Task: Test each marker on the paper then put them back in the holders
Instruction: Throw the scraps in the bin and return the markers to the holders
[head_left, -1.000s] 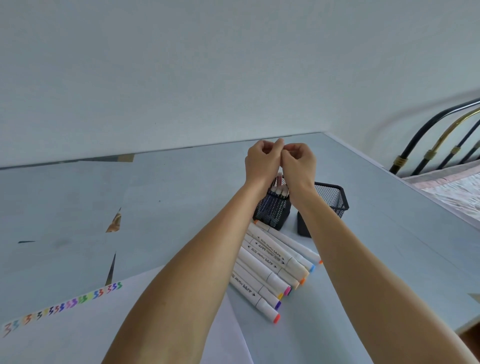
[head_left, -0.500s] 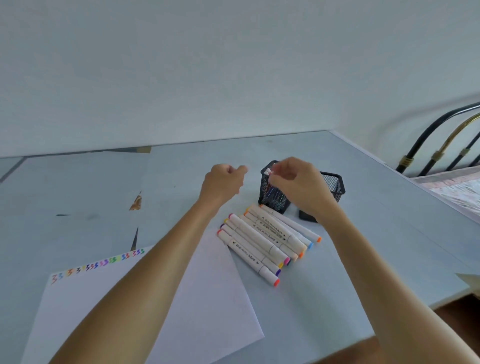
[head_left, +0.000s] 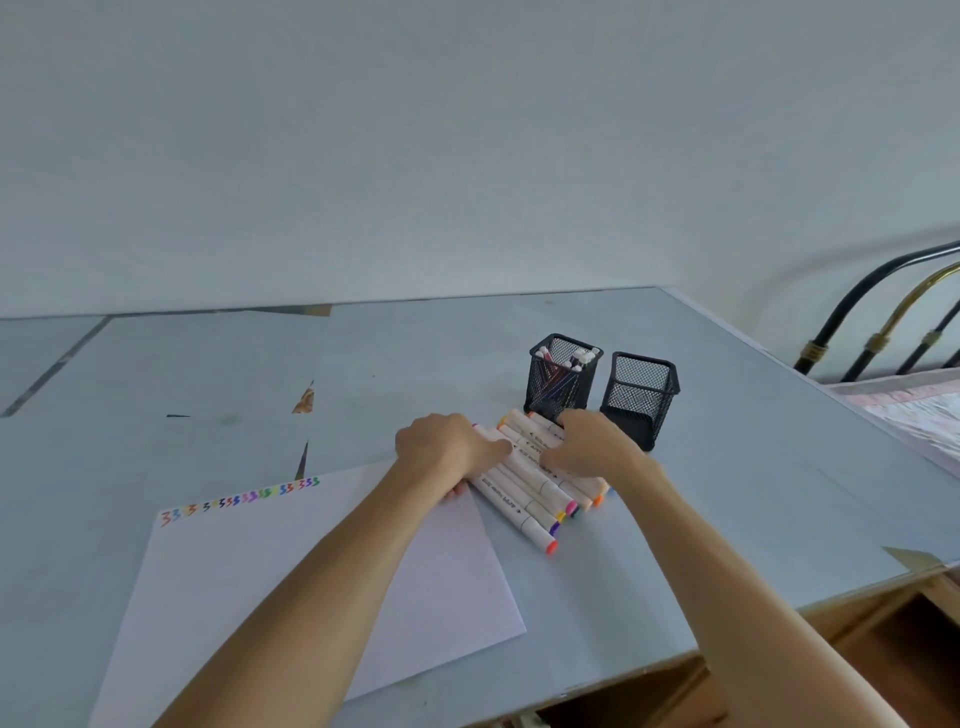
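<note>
Both hands dropped from up by the holders onto the row of loose markers (head_left: 524, 486) on the table (head_left: 753, 499). 1 s ago they were together above the left holder (head_left: 563, 376), w/ the right hand at its rim 0.5 s ago; now neither is near it.

Left hand (head_left: 447, 449) rests on the far-left end of the row, knuckles up, fingers curled down over the barrels. Can't tell if it pinches one or just presses.

Right hand (head_left: 589, 444) sits on the far-right part of the row, fingers bent onto the markers. Grip not visible either.

Left holder has several markers standing in it, white caps up. Right holder (head_left: 641, 395), just beside it, looks empty. Loose markers lie side by side, touching, near the holders and right of the paper (head_left: 332, 582). Paper has a line of colored test squiggles (head_left: 239, 501) along its far edge.

Judgement: one marker prob just went back in the holder, next pick starting. Approx half done, loose row still to test or put away.
</note>
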